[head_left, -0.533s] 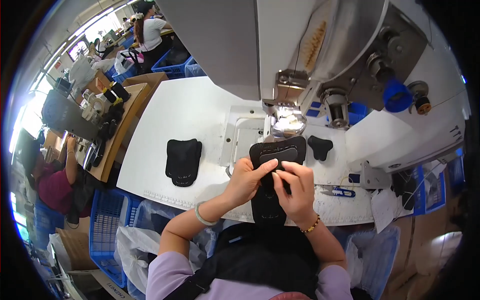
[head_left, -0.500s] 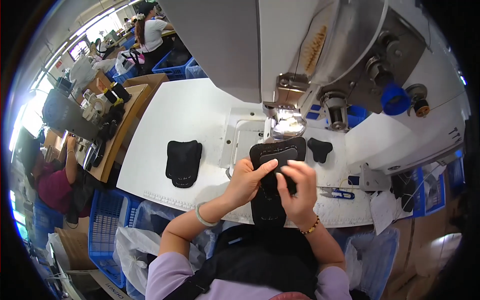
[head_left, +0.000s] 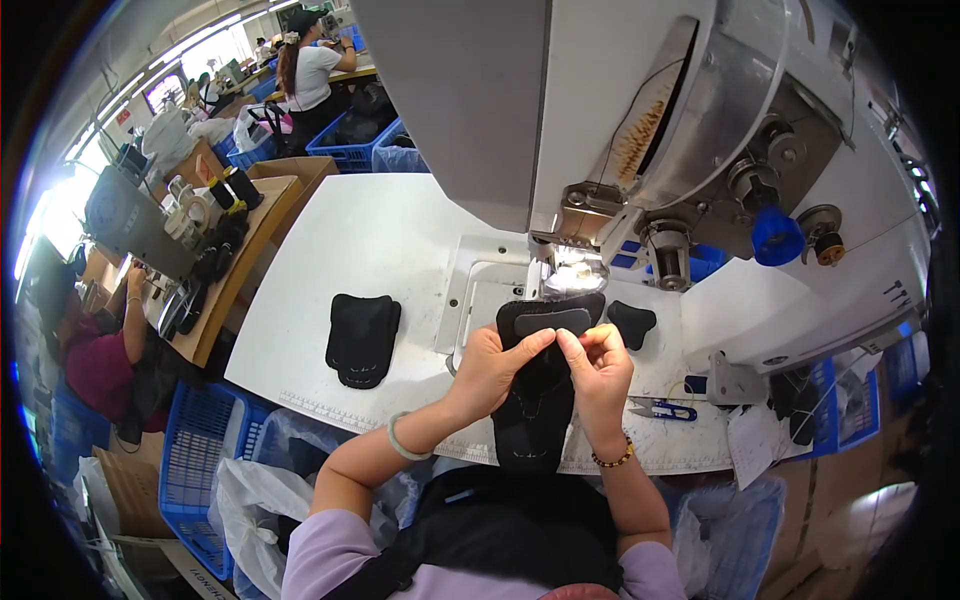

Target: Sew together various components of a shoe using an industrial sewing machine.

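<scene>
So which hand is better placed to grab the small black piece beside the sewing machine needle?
Probably the right hand: the small black piece lies just beyond its fingertips, while the left hand sits on the far side of the black fabric panel.

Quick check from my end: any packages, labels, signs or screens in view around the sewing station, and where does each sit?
Paper tag: hangs off the table's right edge, below the machine; white, roughly rectangular.
Marking on the sewing machine body: far right; small and dark on white.
Cardboard box: beyond the table's far left corner; brown, open.
Wall sign: far left; small, red.
No screens visible.
</scene>
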Demonstrator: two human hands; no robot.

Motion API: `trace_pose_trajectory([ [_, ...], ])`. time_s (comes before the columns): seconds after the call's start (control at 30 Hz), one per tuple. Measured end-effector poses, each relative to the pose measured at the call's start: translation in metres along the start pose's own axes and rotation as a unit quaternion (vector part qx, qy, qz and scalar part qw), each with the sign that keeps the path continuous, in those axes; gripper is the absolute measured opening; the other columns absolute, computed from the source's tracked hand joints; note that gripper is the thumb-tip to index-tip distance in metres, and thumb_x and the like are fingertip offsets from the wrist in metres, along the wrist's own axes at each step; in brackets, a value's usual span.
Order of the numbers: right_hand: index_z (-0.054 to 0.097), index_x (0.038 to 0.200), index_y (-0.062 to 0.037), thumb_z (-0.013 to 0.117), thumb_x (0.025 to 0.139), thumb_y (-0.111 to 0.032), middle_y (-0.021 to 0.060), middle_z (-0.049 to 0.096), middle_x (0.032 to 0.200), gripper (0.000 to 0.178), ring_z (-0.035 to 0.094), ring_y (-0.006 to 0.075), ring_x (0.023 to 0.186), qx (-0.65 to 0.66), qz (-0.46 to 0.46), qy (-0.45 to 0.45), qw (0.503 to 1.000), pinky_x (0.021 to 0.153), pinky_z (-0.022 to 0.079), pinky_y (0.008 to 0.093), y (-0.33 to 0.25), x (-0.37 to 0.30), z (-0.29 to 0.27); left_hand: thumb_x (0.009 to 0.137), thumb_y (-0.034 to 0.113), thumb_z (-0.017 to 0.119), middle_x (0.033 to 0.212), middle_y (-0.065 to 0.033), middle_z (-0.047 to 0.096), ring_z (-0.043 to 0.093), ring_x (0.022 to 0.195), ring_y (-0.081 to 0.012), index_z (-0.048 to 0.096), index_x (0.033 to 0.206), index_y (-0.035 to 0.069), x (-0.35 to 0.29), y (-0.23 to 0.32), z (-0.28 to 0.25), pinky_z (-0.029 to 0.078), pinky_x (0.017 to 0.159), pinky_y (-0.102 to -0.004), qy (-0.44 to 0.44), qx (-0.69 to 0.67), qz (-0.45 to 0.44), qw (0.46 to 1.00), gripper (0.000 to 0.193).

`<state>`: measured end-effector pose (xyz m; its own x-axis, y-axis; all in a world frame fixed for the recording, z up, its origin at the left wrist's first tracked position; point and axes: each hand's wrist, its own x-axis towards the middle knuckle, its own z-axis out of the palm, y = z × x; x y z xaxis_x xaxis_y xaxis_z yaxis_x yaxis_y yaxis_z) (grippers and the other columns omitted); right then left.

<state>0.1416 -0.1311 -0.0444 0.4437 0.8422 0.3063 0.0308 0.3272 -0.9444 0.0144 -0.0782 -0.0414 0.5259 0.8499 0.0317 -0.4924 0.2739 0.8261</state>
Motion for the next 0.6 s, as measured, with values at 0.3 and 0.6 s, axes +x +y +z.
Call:
trace_pose_trajectory([
  [0.3,0.048,0.078,-0.0066,0.066,0.085,-0.008,-0.0079,0.043,0.067,0.019,0.036,-0.0017,0.057,0.040,0.063,-0.010,0.997,0.049,0.029,0.0144,0.001,-0.003,-0.001,0.087,0.010,0.063,0.087,-0.0058,0.066,0.061,0.073,-0.0079,0.064,0.095,-0.004,-0.003,-0.001,0.000,0.050,0.063,-0.0205,0.008,0.032,0.014,0.999,0.015],
  [0.6,0.055,0.085,-0.0085,0.071,0.079,-0.006,0.0001,0.044,0.079,0.017,0.043,0.0104,0.064,-0.284,-0.295,0.086,0.908,0.053,0.038,0.0230,0.019,-0.001,-0.036,0.087,0.012,0.064,0.085,-0.0059,0.066,0.061,0.072,-0.0089,0.064,0.094,-0.004,-0.011,0.012,0.011,0.051,0.064,-0.0219,0.041,0.031,0.024,0.998,0.018],
])
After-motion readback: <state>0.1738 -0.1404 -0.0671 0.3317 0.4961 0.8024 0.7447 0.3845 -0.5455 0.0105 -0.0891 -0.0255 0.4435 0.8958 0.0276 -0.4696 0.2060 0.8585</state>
